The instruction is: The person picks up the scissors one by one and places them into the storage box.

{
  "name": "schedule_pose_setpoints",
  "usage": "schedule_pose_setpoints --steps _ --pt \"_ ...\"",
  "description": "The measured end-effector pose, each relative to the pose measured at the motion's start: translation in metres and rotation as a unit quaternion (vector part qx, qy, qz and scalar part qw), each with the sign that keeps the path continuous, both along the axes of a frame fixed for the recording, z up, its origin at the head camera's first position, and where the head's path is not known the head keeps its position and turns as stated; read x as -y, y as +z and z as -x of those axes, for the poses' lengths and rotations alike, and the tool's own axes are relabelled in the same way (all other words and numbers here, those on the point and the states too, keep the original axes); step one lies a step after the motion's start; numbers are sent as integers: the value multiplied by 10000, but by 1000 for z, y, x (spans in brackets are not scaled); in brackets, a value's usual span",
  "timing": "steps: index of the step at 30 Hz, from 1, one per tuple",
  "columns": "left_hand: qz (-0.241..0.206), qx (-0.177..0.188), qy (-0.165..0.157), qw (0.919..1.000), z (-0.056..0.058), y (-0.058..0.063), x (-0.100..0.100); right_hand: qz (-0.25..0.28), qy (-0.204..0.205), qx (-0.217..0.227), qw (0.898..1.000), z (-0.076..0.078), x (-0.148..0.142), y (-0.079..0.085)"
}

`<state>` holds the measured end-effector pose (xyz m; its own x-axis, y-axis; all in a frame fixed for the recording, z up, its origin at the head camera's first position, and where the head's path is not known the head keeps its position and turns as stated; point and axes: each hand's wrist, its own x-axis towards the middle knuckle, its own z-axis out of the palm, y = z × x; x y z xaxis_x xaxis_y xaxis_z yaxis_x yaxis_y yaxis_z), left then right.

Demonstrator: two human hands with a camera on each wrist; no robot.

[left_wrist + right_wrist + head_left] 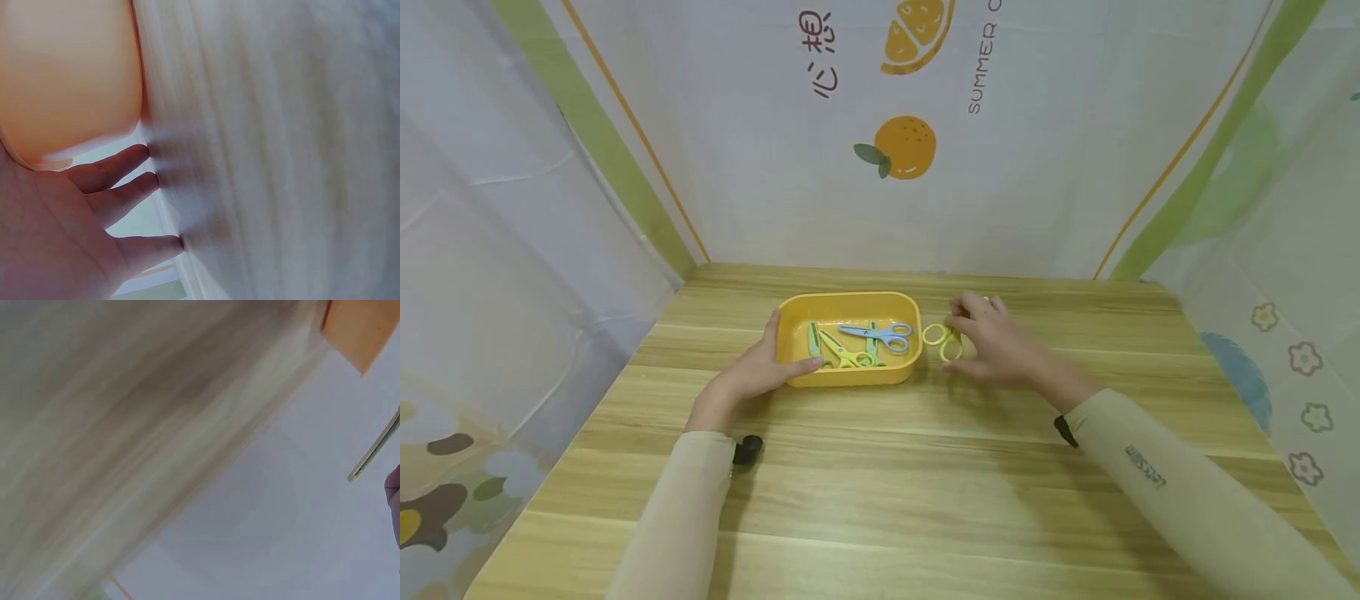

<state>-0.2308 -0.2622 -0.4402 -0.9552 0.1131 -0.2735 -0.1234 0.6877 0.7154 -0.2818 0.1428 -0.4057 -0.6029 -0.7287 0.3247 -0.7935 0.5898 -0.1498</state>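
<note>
A yellow plastic box (848,377) holds blue scissors (895,337), yellow scissors (844,352) and green pieces (813,340), partly covered by the other scissors. My left hand (760,360) holds the box at its left end, thumb over the near rim. In the left wrist view, its other fingers (125,194) reach down beside the box to the tabletop. Just right of the box, my right hand (996,342) grips another pair of yellow scissors (934,334), whose handle loops point left. In the right wrist view, a thin yellow-edged blade (375,450) sticks out near the fingertips.
The wood-grain table (880,500) extends toward me and to both sides. A white printed cloth (1015,200) hangs at its back edge, and similar cloths hang left and right. A dark wrist camera (748,451) sits at my left sleeve.
</note>
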Motion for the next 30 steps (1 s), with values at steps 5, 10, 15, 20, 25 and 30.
schedule_pose_setpoints --steps 5,10,15,20,25,30 --pt "36 -41 -26 10000 0 0 0 -11 27 -86 10000 5 5 10" --pt "5 -52 -38 10000 0 0 -1 -30 56 -46 10000 8 12 18" --pt "-2 -27 -9 10000 0 1 -1 -234 86 -106 9996 10 25 27" --pt "42 -47 -16 10000 -1 1 0 -317 140 -187 9992 12 39 34" --pt "42 -80 -55 9999 -1 1 0 -361 287 -279 9985 13 55 43" --pt "86 -105 -132 9998 -2 3 -1 -479 414 -236 9977 11 71 52"
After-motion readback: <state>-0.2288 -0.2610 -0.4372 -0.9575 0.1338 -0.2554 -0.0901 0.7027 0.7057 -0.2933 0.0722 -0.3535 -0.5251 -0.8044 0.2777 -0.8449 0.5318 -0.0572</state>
